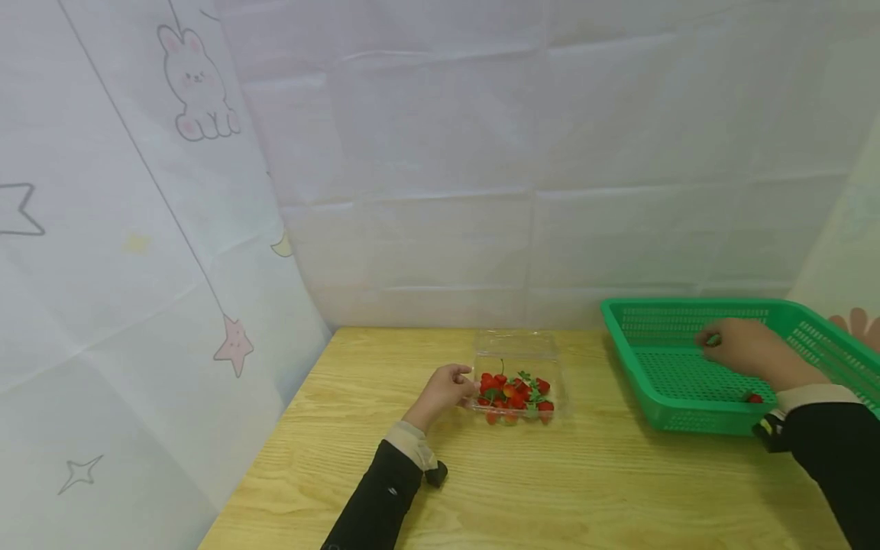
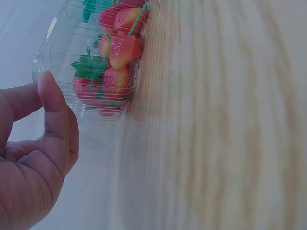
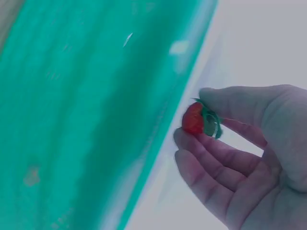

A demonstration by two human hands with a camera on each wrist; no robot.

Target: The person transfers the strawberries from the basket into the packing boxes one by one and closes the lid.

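My left hand (image 1: 445, 393) is at the left side of a clear plastic clamshell box (image 1: 517, 347) on the table. In the left wrist view, thumb and forefinger pinch the rim of this box (image 2: 48, 52). Red strawberries (image 1: 517, 396) with green leaves lie inside it, along with a small fruit on a thin stem. Over the green plastic basket (image 1: 632, 367), my right hand (image 1: 745, 347) pinches a strawberry (image 3: 193, 118) by its leafy end between thumb and fingers. In the head view the hand mostly hides that strawberry.
Another red fruit (image 1: 754, 399) lies in the basket near its front wall, beside the right wrist. The wooden table (image 1: 550, 489) ends at a white cloth backdrop (image 1: 426, 153) behind. A second patterned cloth (image 1: 137, 321) hangs along the left side.
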